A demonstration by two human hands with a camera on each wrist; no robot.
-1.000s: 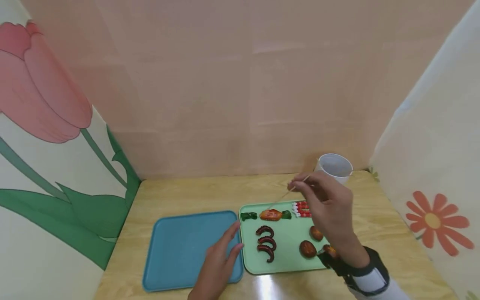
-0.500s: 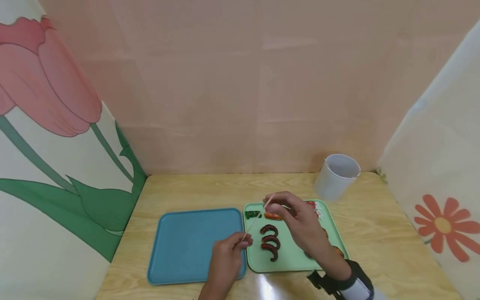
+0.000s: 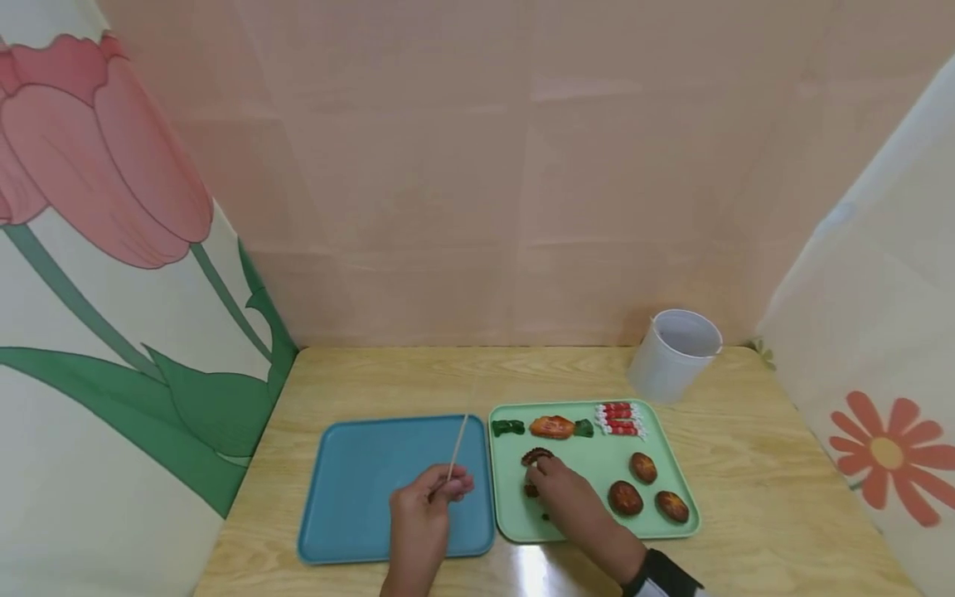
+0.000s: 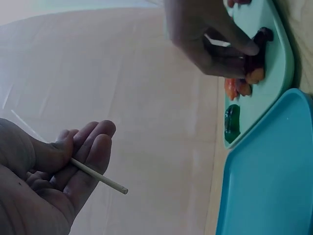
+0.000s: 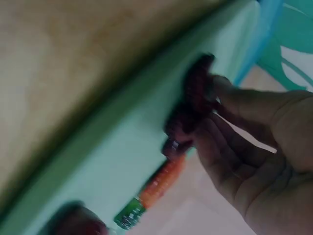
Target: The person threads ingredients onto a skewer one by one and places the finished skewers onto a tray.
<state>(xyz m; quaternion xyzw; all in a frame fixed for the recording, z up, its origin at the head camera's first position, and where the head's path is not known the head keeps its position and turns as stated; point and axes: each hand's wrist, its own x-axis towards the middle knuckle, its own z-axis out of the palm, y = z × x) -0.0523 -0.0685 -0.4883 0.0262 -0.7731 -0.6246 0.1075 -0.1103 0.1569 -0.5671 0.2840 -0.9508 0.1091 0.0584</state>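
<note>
Wooden skewer (image 4: pixel 107 180) in the left hand (image 3: pixel 420 510), pinched by thumb and fingers, pointing just past twelve o'clock, likely to leave its length bare. Across to the green tray (image 3: pixel 597 464): dark curled piece (image 5: pixel 198 90) at nine o'clock, gripped by the fingers of the right hand (image 3: pixel 573 502); brown rounds (image 3: pixel 625 497) grouped at four, presumably sorted by kind.

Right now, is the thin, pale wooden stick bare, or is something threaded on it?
Bare, as far as visible: the stick pinched in the left hand carries nothing on either exposed end; the grip hides its middle.
</note>
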